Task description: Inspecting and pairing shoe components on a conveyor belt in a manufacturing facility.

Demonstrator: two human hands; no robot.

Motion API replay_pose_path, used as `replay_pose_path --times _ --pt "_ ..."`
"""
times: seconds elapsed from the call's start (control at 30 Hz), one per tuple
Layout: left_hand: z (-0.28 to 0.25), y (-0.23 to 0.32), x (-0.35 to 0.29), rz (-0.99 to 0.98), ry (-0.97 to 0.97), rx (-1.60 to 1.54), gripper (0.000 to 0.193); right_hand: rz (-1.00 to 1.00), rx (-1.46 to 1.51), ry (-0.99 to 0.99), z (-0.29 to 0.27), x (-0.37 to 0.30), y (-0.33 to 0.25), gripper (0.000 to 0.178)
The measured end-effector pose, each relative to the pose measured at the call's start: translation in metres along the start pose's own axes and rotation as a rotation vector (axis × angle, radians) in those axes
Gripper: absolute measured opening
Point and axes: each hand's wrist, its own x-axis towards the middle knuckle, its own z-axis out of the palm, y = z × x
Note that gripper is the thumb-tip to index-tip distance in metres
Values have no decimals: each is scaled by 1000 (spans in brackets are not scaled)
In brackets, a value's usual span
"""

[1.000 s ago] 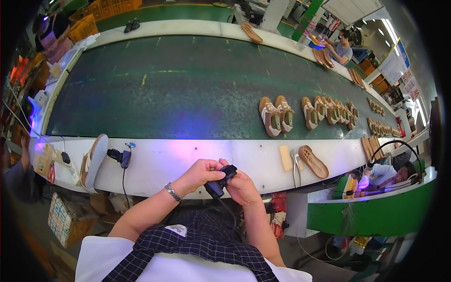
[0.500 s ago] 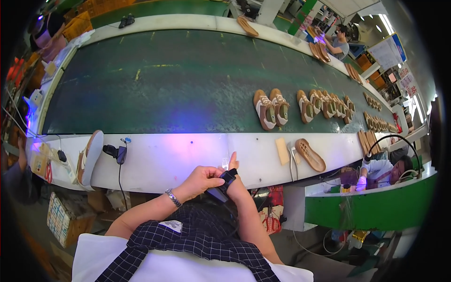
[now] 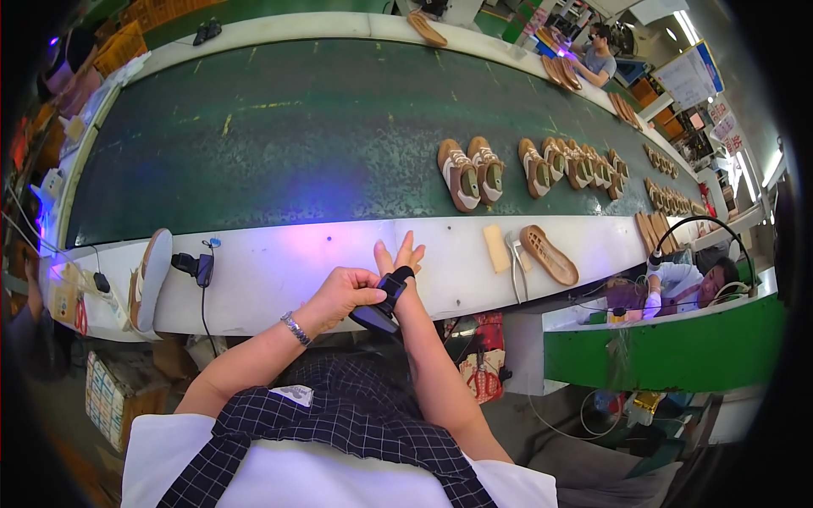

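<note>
My left hand [image 3: 340, 298], with a metal-banded watch at its wrist, pinches a black strapped device [image 3: 392, 289] worn on my right wrist. My right hand [image 3: 401, 257] is held over the white bench edge with its fingers spread and nothing in them. Farther right on the bench lie a tan rectangular pad [image 3: 497, 248], metal pliers [image 3: 517, 264] and a brown shoe sole [image 3: 550, 256]. To the left, a second black device [image 3: 193, 267] with a cable sits beside a shoe [image 3: 151, 281] tipped on its side, its pale sole facing right.
Beyond the white bench [image 3: 279, 254] runs a wide green conveyor belt [image 3: 254, 135], with several tan-and-white shoes [image 3: 471, 173] toward its right. A green-sided station [image 3: 660, 343] with a black curved hose and another person stands at right. Cardboard boxes [image 3: 127, 402] are below left.
Both hands have shifted slightly forward and left in the scene, and my right hand's fingers have spread apart. My left hand keeps its pinch at the wrist device. The view has tilted down a little.
</note>
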Motion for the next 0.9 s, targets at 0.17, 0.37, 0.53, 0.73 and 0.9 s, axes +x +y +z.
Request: replay_pose_path --times 0.17,0.37,0.53,0.73,0.9 --pt "-3 -2 -3 3 -2 -10 16 -22 -138 24 10 14 5 96" --pt "28 1 -15 202 -183 501 13 -647 -780 335 21 14 -5 86" --pt "41 2 -22 293 -203 403 10 -674 -458 89 19 29 -13 66" --pt "29 14 -7 227 -102 74 9 31 958 -483 1 31 -70 26" --pt "35 22 -10 270 -42 8 13 14 859 -308 -9 36 -79 18"
